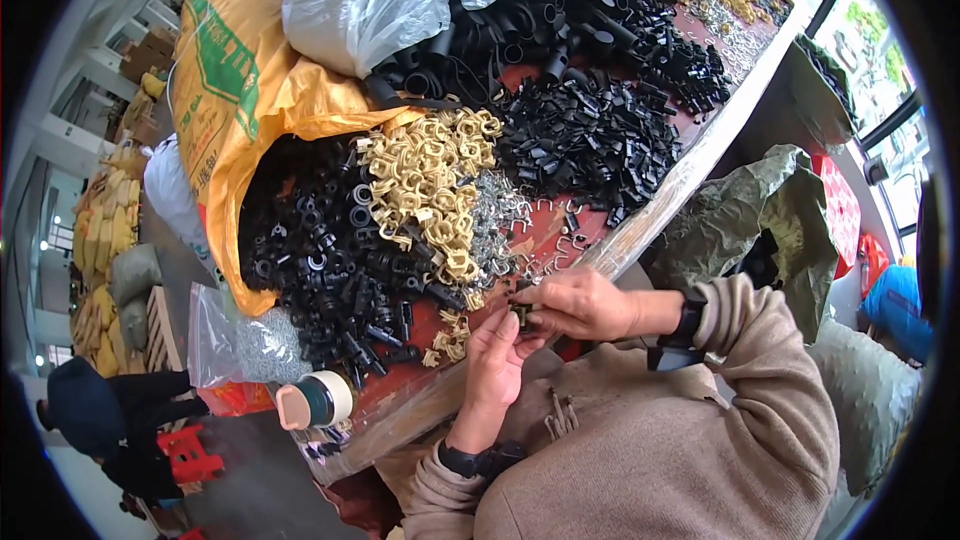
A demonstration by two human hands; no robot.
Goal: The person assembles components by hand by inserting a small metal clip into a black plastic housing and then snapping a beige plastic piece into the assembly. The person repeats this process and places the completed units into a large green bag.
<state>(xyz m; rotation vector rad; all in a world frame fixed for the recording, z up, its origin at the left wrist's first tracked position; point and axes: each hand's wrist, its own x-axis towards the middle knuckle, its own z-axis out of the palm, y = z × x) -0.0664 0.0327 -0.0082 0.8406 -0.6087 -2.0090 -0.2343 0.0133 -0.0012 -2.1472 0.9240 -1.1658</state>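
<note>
Table [655, 210]: red top, pale edge
Orange sack [225, 90]: mouth open toward black fittings [330, 270]
Beige clips [430, 175]: piled beside black fittings
Right hand [585, 302]: fingers clamped on small dark part [521, 314]
Left hand [495, 355]: fingers clamped on same part
Small dark part: between both hands, by table edge, partly hidden

head-worn fisheye looks down, both hands [495, 355] [588, 303] near

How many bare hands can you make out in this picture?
2: your left hand, and your right hand up and to its right, both gripping a small part. Hands of the person in dark clothing can't be made out.
</note>
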